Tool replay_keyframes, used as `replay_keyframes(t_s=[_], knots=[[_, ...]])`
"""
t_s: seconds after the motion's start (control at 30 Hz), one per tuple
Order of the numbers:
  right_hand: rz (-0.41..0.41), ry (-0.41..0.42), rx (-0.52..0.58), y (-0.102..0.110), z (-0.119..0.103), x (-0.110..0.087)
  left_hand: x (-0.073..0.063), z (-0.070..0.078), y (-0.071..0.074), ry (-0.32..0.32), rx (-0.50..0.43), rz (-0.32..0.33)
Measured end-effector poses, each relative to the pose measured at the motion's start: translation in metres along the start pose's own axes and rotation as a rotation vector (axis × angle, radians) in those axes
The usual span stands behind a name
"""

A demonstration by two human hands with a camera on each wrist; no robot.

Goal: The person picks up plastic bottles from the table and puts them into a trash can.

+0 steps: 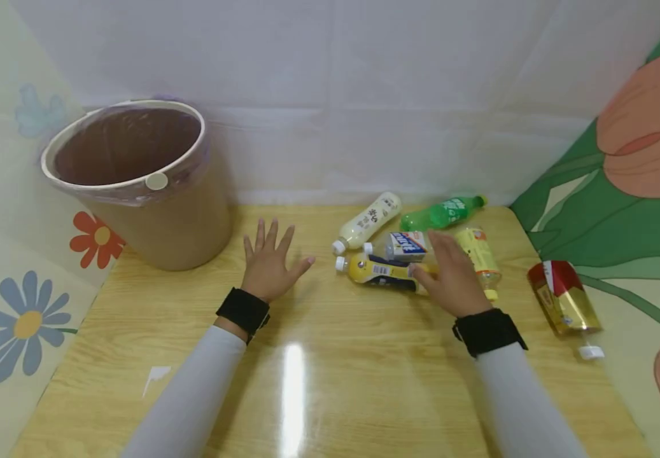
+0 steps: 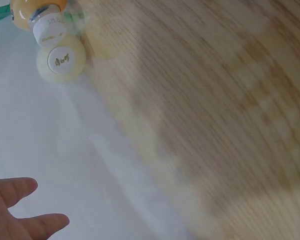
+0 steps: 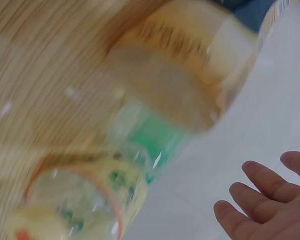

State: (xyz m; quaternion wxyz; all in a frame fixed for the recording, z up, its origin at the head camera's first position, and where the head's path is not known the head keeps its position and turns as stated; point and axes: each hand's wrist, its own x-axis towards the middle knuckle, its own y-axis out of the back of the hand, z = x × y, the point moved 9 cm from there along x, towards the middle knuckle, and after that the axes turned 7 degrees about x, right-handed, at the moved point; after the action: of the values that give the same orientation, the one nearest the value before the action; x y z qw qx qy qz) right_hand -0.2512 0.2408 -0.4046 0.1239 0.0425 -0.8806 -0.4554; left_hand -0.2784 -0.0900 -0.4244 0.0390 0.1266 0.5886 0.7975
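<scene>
My right hand hovers over the bottom end of a yellow-and-dark-labelled bottle lying on its side; its fingers are spread and hold nothing. Behind that bottle lies a clear bottle with a blue, white and red label. A pale cream bottle and a green bottle lie farther back. Just right of this hand is a bottle with a pale yellow label, blurred in the right wrist view. My left hand is over the table left of the bottles, fingers fanned out, with nothing in it.
A tan bin lined with a clear bag stands at the back left. Near the table's right edge lies a red-and-gold bottle with a white cap. A white scrap is at the front left. White sheeting hangs behind the table.
</scene>
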Motion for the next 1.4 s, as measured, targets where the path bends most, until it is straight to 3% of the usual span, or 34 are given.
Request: replay_keyframes(t_s=[0.2, 0.3, 0.5, 0.7, 0.9, 1.17, 1.3, 1.4], knots=[[0.013, -0.074, -0.002, 0.039, 0.036, -0.019, -0.001, 0.001, 0.002, -0.022, -0.02, 0.02], [0.057, -0.128, -0.042, 0.064, 0.067, -0.031, -0.002, 0.0, 0.002, -0.018, -0.01, 0.022], [0.165, -0.316, -0.176, 0.105, 0.14, -0.062, -0.004, -0.003, 0.007, -0.014, -0.002, 0.034], [0.215, -0.445, -0.279, 0.118, 0.174, -0.09, -0.004, -0.005, 0.008, -0.013, 0.02, 0.042], [0.184, -0.565, -0.317, 0.108, 0.187, -0.102, -0.006, -0.008, 0.003, -0.006, 0.049, 0.045], [0.145, -0.558, -0.246, 0.103, 0.201, -0.109, -0.009, -0.009, 0.001, -0.001, 0.035, 0.043], [0.2, -0.502, -0.226, 0.107, 0.181, -0.102, -0.01, -0.009, 0.001, -0.001, 0.022, 0.031], [0.277, -0.405, -0.183, 0.113, 0.145, -0.089, -0.012, -0.005, 0.004, -0.013, 0.005, 0.038]])
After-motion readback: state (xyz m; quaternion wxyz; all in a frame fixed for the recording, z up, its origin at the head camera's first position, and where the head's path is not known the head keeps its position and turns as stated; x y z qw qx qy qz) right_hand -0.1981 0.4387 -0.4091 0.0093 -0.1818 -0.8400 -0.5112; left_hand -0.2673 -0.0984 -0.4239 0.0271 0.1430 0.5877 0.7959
